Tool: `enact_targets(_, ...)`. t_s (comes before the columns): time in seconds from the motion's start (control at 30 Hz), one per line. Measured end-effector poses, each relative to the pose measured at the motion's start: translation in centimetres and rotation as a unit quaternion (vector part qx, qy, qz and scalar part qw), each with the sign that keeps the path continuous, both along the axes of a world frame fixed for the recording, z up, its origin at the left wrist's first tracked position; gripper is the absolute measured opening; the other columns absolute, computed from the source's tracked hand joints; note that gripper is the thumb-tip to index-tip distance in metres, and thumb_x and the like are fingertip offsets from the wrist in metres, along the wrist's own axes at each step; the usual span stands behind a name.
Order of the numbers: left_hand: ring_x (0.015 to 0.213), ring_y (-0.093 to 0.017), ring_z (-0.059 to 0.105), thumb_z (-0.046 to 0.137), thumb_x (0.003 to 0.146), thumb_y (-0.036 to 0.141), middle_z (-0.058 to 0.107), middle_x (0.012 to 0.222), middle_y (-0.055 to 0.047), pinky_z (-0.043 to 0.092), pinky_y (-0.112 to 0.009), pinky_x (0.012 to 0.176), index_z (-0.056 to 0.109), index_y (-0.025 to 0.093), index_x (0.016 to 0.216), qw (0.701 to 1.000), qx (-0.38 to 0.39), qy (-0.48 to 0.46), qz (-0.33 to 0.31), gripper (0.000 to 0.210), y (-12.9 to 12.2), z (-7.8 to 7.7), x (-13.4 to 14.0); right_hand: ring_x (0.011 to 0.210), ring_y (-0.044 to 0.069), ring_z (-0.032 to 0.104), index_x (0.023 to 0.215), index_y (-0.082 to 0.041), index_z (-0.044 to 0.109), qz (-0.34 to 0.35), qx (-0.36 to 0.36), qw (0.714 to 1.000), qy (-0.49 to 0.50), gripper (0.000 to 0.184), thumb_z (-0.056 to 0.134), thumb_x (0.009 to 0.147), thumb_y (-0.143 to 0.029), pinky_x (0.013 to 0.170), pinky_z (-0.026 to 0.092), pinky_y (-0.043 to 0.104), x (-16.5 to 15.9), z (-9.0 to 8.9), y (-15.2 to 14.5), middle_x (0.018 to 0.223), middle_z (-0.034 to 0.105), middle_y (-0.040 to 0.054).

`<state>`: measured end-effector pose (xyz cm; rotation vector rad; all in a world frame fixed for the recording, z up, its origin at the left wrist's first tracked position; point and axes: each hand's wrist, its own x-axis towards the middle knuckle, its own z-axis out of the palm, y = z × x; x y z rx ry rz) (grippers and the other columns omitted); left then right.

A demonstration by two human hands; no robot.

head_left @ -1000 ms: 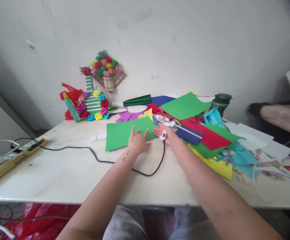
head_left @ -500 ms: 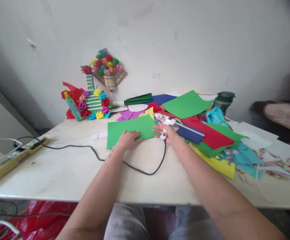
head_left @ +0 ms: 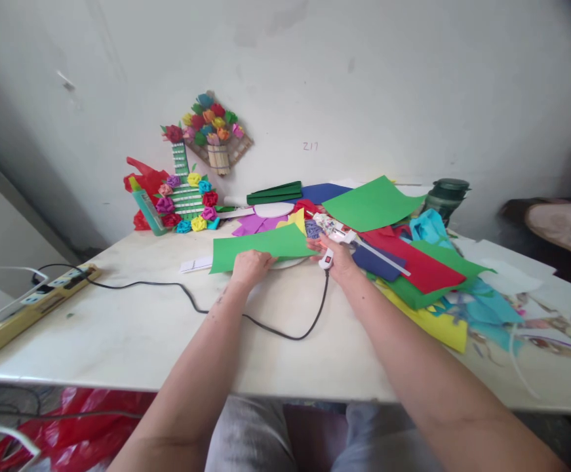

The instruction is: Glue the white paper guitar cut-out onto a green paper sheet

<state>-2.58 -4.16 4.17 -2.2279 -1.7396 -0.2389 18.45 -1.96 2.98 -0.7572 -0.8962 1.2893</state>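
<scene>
My left hand (head_left: pixel 252 267) pinches the near edge of a green paper sheet (head_left: pixel 260 245), which is lifted and curls upward. Under it shows part of a white piece (head_left: pixel 288 263). White strips (head_left: pixel 196 264) stick out past the sheet's left side. In my right hand (head_left: pixel 335 259) is a white hot glue gun (head_left: pixel 332 229), fingers wrapped around its handle, nozzle pointing away to the left. A glue stick (head_left: pixel 381 256) protrudes from its back. Its black cord (head_left: pixel 292 337) trails over the table toward the left.
A power strip (head_left: pixel 34 305) lies at the left edge. Behind stand a glue bottle (head_left: pixel 147 206) and a paper-flower guitar craft (head_left: pixel 189 196). Coloured paper sheets (head_left: pixel 423 262) pile up at the right, near a dark green bottle (head_left: pixel 446 196). A red bag (head_left: pixel 78 426) hangs below the table.
My left hand has gone from lying flat on the green sheet to gripping its near edge and raising it. The white piece beneath now shows. My right hand still holds the glue gun.
</scene>
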Motion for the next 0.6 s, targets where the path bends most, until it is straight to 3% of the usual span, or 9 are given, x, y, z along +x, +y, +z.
enact_targets(0.23,0.073,-0.020,0.060,0.026,0.085,0.050,0.065,0.076,-0.008,0.038,-0.027,0.061,0.065,0.022,0.084,1.000,0.017,-0.006,-0.001,0.048,0.20,-0.14,0.07,0.050,0.012,0.060,0.070,-0.016,0.057,-0.026,-0.009,0.999,-0.018,0.016,0.063,0.068,-0.031,0.034,0.045,0.020,0.32,-0.16,0.35,0.077,0.068,0.0053)
enact_targets(0.37,0.075,-0.019,0.060,0.027,0.085,0.050,0.065,0.078,-0.008,0.037,-0.026,0.062,0.065,0.022,0.084,1.000,0.019,-0.011,0.009,0.047,0.09,0.00,0.32,0.039,0.011,0.056,0.071,-0.016,0.056,-0.007,-0.013,0.999,-0.034,0.019,0.064,0.066,-0.032,0.032,0.043,0.021,0.11,-0.12,0.01,0.070,0.068,0.0051)
enact_targets(0.6,0.075,-0.020,0.060,0.029,0.084,0.049,0.066,0.077,-0.007,0.037,-0.027,0.061,0.065,0.022,0.081,0.999,0.031,-0.019,0.003,0.046,0.05,0.00,0.58,0.053,0.015,0.063,0.082,-0.016,0.059,-0.008,0.010,0.997,-0.082,0.025,0.067,0.065,-0.033,0.038,0.048,0.021,-0.30,-0.47,-0.14,0.073,0.068,0.0055)
